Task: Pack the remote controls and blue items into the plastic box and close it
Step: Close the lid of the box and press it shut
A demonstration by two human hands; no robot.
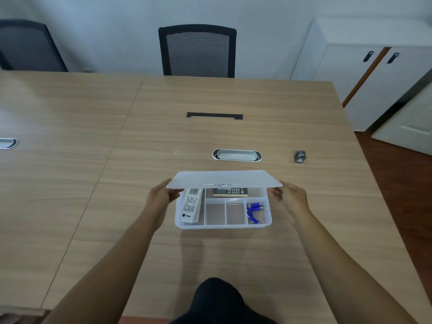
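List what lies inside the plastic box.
Plastic box: white remote left, dark remote at back partly hidden by the lid, blue items right; two middle compartments empty.

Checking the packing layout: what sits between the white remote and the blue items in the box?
In the head view, two empty compartments separate the white remote from the blue items.

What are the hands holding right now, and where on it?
Both hands hold the translucent lid above the plastic box: the left hand at its left end, the right hand at its right end.
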